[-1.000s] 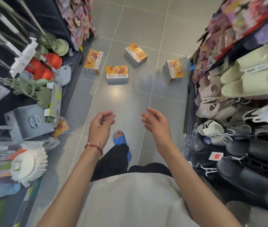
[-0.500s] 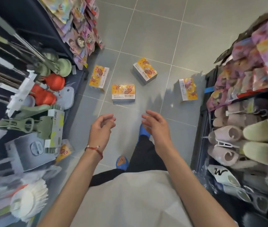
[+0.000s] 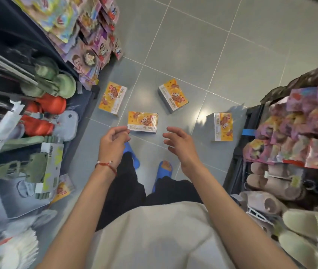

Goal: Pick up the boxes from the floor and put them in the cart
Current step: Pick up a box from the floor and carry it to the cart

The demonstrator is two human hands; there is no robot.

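Several orange-and-yellow boxes lie on the grey tile floor. The nearest box (image 3: 142, 122) lies flat just beyond my hands. Another box (image 3: 112, 98) lies to its left by the shelf base, a third (image 3: 173, 95) sits farther back, and one more (image 3: 223, 126) lies at the right by the rack. My left hand (image 3: 113, 141) hovers with curled fingers near the nearest box's left corner, holding nothing. My right hand (image 3: 179, 145) is spread open to the right of that box, also holding nothing. No cart is in view.
A shelf with mops, brushes and packets (image 3: 37, 105) lines the left of the aisle. A rack of slippers and colourful packs (image 3: 294, 152) lines the right. My feet in blue slippers (image 3: 162, 169) stand on the tiles just behind the boxes. One more orange pack (image 3: 63, 189) lies under the left shelf.
I have stepped forward along the aisle, so the boxes now lie much closer, right in front of my hands. Both hands have stayed raised and empty.
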